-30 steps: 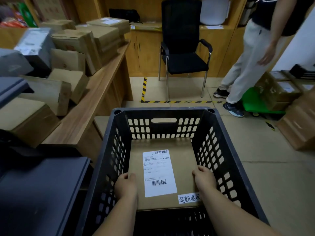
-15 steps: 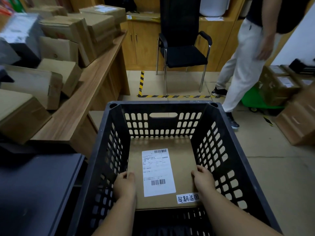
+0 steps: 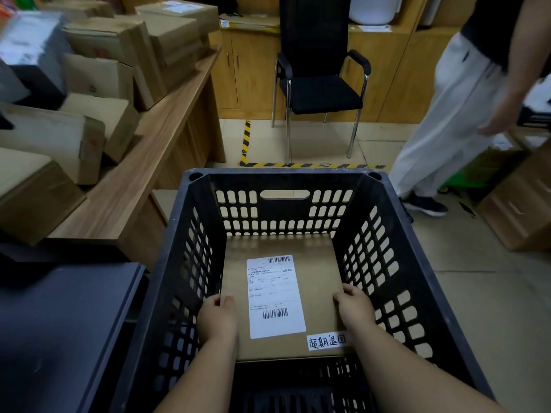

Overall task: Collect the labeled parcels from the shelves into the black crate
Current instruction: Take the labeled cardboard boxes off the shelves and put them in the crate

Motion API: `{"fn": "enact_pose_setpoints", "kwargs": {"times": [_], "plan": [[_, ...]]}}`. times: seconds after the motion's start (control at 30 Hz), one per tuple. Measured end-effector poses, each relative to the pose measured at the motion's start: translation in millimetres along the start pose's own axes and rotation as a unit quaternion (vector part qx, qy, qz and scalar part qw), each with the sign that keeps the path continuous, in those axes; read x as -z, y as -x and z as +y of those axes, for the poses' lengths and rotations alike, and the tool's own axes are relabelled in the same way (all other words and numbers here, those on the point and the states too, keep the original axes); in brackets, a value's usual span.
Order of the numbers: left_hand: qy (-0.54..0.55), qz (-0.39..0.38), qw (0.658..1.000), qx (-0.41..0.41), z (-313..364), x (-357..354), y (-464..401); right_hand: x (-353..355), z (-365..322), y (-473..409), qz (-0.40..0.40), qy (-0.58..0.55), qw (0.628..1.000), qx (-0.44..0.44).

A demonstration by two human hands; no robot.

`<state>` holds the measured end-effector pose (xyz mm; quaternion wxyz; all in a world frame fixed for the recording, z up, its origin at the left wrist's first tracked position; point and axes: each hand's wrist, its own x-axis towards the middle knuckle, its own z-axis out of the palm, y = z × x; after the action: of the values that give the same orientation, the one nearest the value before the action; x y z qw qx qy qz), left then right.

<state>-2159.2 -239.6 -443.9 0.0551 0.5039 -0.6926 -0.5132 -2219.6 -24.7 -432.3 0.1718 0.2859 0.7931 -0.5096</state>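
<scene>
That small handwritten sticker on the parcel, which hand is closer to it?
Right. The right hand grips the parcel edge just above the handwritten sticker; the left hand holds the opposite edge, across the shipping label.

Dim indoor light, wide-angle bending at edges, boxes (image 3: 32, 58) perhaps motion-blurred.

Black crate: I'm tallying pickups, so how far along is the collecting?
Done: nothing else shows inside the black crate. In hand: one labeled parcel is low in the crate, the left hand and right hand gripping its sides; whether it touches the bottom is unclear. Left: many cardboard boxes sit on the wooden counter, so it looks barely started.
</scene>
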Motion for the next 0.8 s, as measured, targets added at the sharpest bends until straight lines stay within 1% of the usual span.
{"fn": "enact_pose_setpoints", "kwargs": {"times": [0.13, 0.23, 0.3, 0.43, 0.53, 0.67, 0.8], "plan": [[-0.041, -0.010, 0.998, -0.040, 14, 6, 10, 3, -13, 12, 0.011, 0.074, 0.996, 0.037], [-0.092, -0.024, 0.992, -0.084, 30, 13, 22, 6, -26, 26, 0.021, 0.116, 0.989, 0.092], [-0.122, -0.025, 0.985, -0.116, 44, 18, 33, 10, -37, 38, 0.025, 0.150, 0.980, 0.130], [-0.180, -0.021, 0.965, -0.191, 73, 33, 57, 23, -57, 68, 0.042, 0.188, 0.965, 0.178], [-0.225, -0.001, 0.941, -0.254, 91, 48, 77, 34, -69, 91, 0.061, 0.227, 0.945, 0.227], [-0.296, 0.046, 0.886, -0.354, 111, 74, 104, 46, -82, 122, 0.088, 0.265, 0.917, 0.286], [-0.327, 0.079, 0.850, -0.406, 125, 99, 127, 56, -93, 152, 0.104, 0.284, 0.890, 0.342]]}}
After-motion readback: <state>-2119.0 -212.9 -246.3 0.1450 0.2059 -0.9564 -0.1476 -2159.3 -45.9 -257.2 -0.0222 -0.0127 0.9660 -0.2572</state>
